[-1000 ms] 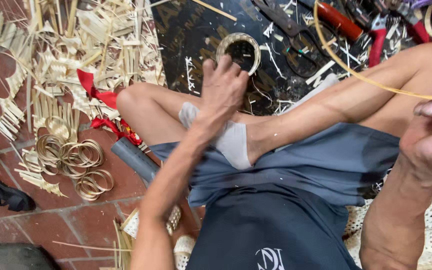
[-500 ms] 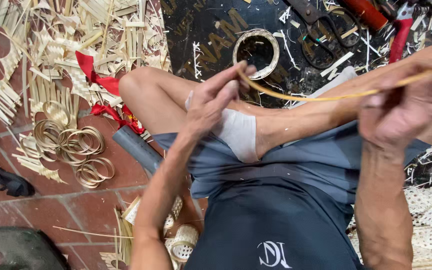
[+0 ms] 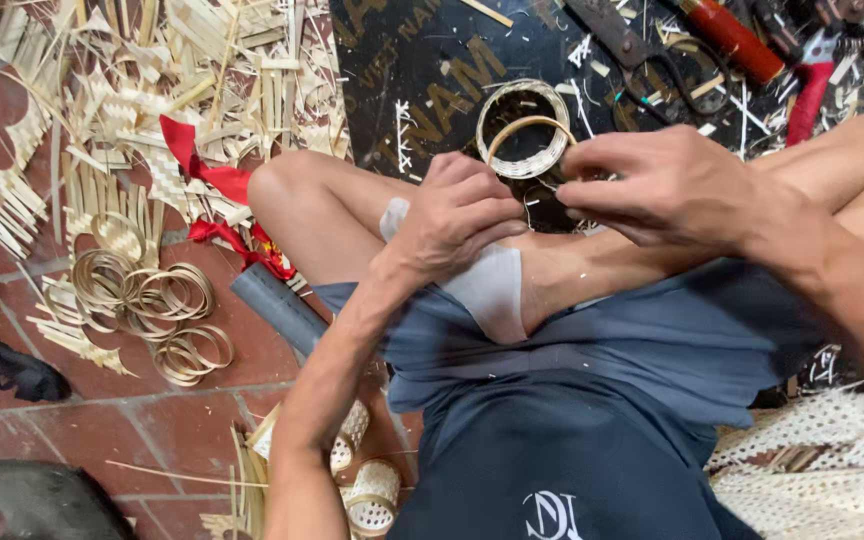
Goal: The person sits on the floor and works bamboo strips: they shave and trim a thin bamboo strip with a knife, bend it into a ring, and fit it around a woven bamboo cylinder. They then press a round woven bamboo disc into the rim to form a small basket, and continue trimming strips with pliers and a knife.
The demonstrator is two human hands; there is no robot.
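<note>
Pinching thin bamboo strip [image 3: 524, 128] between fingertips of both hands: left hand [image 3: 460, 215] closed on near end, right hand [image 3: 664, 185] closed on far end. Strip bent into arch, just above woven ring [image 3: 497, 115] on black mat [image 3: 412, 80]. Both hands over crossed legs. Bamboo hoops [image 3: 152, 300] and scraps [image 3: 132, 90] on brick floor [image 3: 72, 400] at left; pliers [image 3: 812, 80] on mat.

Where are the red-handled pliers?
In the head view, the red-handled pliers lie at the top right on the black mat, beyond the right hand.
</note>
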